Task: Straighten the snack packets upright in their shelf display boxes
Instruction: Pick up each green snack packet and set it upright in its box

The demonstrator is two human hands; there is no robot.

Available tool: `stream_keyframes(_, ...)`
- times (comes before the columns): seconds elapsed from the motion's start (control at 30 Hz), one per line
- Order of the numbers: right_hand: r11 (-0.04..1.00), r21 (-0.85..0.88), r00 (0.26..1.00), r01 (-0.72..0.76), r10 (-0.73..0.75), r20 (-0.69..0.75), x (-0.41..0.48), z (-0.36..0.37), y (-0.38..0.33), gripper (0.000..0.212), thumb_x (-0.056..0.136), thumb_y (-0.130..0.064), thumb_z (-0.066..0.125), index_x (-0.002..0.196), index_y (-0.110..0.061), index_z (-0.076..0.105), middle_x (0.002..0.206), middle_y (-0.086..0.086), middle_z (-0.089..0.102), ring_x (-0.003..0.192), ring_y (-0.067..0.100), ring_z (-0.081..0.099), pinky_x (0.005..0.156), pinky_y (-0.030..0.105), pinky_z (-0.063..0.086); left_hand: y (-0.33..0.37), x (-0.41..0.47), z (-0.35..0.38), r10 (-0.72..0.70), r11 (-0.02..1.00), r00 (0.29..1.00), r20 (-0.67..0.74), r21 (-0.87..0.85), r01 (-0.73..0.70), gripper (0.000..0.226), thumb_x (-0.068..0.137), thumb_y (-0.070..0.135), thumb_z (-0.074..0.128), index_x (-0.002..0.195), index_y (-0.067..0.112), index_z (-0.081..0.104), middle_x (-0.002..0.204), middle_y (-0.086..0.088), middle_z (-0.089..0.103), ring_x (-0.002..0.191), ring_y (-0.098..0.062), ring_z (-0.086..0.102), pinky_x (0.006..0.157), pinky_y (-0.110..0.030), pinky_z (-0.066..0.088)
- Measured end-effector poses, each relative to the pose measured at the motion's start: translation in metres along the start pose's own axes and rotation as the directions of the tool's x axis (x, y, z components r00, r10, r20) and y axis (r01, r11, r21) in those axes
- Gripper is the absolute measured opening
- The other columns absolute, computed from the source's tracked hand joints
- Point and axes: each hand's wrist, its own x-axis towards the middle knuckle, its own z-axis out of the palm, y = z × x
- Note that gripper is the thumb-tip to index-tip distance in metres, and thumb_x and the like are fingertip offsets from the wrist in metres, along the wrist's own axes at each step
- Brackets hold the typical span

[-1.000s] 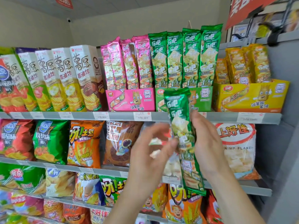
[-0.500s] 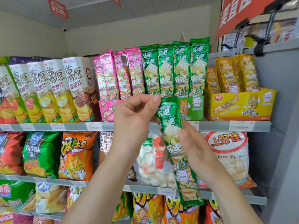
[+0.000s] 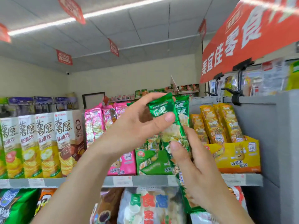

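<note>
Green foil snack packet [image 3: 175,135] is held in front of the shelf [image 3: 145,181] by both hands. It is tilted, with its top end up and to the left and its lower end down and to the right. Left hand [image 3: 139,126] pinches the top end, thumb on the printed front and fingers curled over the top seal. Right hand [image 3: 194,172] grips the mid-section just below the left hand. Its thumb lies on the front; the remaining fingers are behind the packet and hidden. Below the right thumb the packet is partly covered by the right hand. Its bottom end shows under the right wrist, blurred.

Green display box [image 3: 155,165] stands behind the hands, its front partly covered by the packet and the right hand. One upright green packet [image 3: 182,107] shows above the right hand, just beside the held packet's top end. The left hand hides most of that box's other contents. Pink display box [image 3: 124,164] sits behind the left wrist. Yellow display box [image 3: 234,157] sits beyond the right hand. Small print on the packs is too blurred to read.
</note>
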Motion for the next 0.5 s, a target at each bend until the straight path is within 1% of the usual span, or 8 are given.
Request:
stream_keyframes(0.07, 0.998, 0.026, 0.999, 0.048, -0.048, -0.009, 0.021, -0.01, -0.012, 0.027, 0.094, -0.06, 0.04, 0.118, -0.057, 0.052, 0.092, 0.001, 0.067, 0.079, 0.017, 0.063, 0.069, 0.036, 0.048, 0.007, 0.014, -0.004, 0.061, 0.998, 0.998, 0.016, 0.014, -0.061, 0.04, 0.082, 0.024, 0.072, 0.118, 0.024, 0.055, 0.086, 0.008, 0.07, 0.072, -0.005, 0.064, 0.059, -0.022, 0.053)
stream_keyframes(0.13, 0.988, 0.126, 0.996, 0.091, -0.089, -0.019, 0.045, -0.022, -0.018, 0.026, 0.098, -0.052, 0.038, 0.103, -0.062, 0.062, 0.094, -0.028, 0.07, 0.09, -0.01, 0.063, 0.074, 0.011, 0.047, 0.014, 0.031, -0.007, 0.165, 0.986, 0.977, -0.135, 0.059, -0.158, 0.035, 0.081, 0.022, 0.072, 0.112, 0.023, 0.055, 0.079, 0.01, 0.069, 0.066, -0.005, 0.063, 0.052, -0.024, 0.052)
stream_keyframes(0.17, 0.98, 0.168, 0.994, 0.105, -0.098, -0.045, 0.058, -0.031, -0.019, 0.032, 0.098, -0.048, 0.037, 0.098, -0.054, 0.069, 0.096, -0.034, 0.069, 0.094, -0.017, 0.06, 0.076, 0.001, 0.042, 0.018, 0.04, -0.01, 0.215, 0.977, 0.949, -0.229, 0.062, -0.206, 0.028, 0.083, 0.022, 0.067, 0.108, 0.022, 0.055, 0.077, 0.011, 0.069, 0.065, -0.005, 0.062, 0.052, -0.025, 0.052)
stream_keyframes(0.2, 0.977, 0.182, 0.993, 0.113, -0.102, -0.067, 0.073, -0.039, -0.018, 0.036, 0.097, -0.046, 0.037, 0.096, -0.043, 0.073, 0.097, -0.032, 0.07, 0.096, -0.017, 0.06, 0.078, 0.0, 0.041, 0.021, 0.049, -0.015, 0.271, 0.962, 0.908, -0.319, 0.06, -0.266, 0.02, 0.086, 0.021, 0.063, 0.104, 0.021, 0.055, 0.075, 0.012, 0.068, 0.064, -0.003, 0.062, 0.052, -0.024, 0.052)
stream_keyframes(0.27, 0.991, 0.048, 0.991, 0.122, -0.119, -0.059, 0.105, -0.052, -0.014, 0.03, 0.094, -0.042, 0.047, 0.101, -0.028, 0.072, 0.104, -0.019, 0.072, 0.102, -0.007, 0.062, 0.09, 0.012, 0.045, 0.029, 0.067, -0.027, 0.385, 0.917, 0.793, -0.472, 0.099, -0.386, 0.007, 0.092, 0.019, 0.055, 0.098, 0.019, 0.051, 0.069, 0.015, 0.062, 0.059, 0.001, 0.057, 0.049, -0.018, 0.047)
stream_keyframes(0.37, 0.875, -0.448, 0.98, 0.181, -0.122, 0.157, 0.148, -0.059, -0.001, 0.028, 0.093, -0.031, 0.062, 0.117, -0.02, 0.069, 0.122, -0.004, 0.064, 0.12, 0.014, 0.054, 0.104, 0.03, 0.038, 0.037, 0.095, -0.049, 0.483, 0.867, 0.634, -0.604, 0.229, -0.442, 0.006, 0.096, 0.019, 0.049, 0.102, 0.018, 0.047, 0.075, 0.014, 0.055, 0.063, -0.001, 0.05, 0.056, -0.02, 0.043)
stream_keyframes(0.43, 0.746, -0.635, 0.951, 0.202, 0.005, 0.309, 0.163, -0.058, 0.007, 0.038, 0.091, -0.039, 0.061, 0.127, -0.028, 0.063, 0.139, -0.006, 0.051, 0.134, 0.015, 0.04, 0.11, 0.041, 0.033, 0.036, 0.111, -0.063, 0.483, 0.865, 0.578, -0.658, 0.256, -0.431, 0.008, 0.097, 0.021, 0.047, 0.104, 0.018, 0.046, 0.084, 0.005, 0.054, 0.072, -0.007, 0.051, 0.068, -0.027, 0.044)
stream_keyframes(0.5, 0.714, -0.671, 0.927, 0.198, 0.087, 0.366, 0.163, -0.059, 0.015, 0.042, 0.09, -0.05, 0.06, 0.13, -0.037, 0.059, 0.144, -0.013, 0.044, 0.137, 0.011, 0.034, 0.111, 0.044, 0.031, 0.033, 0.125, -0.075, 0.478, 0.866, 0.533, -0.698, 0.274, -0.419, 0.009, 0.099, 0.022, 0.046, 0.105, 0.017, 0.043, 0.087, 0.001, 0.052, 0.077, -0.01, 0.05, 0.073, -0.031, 0.043)
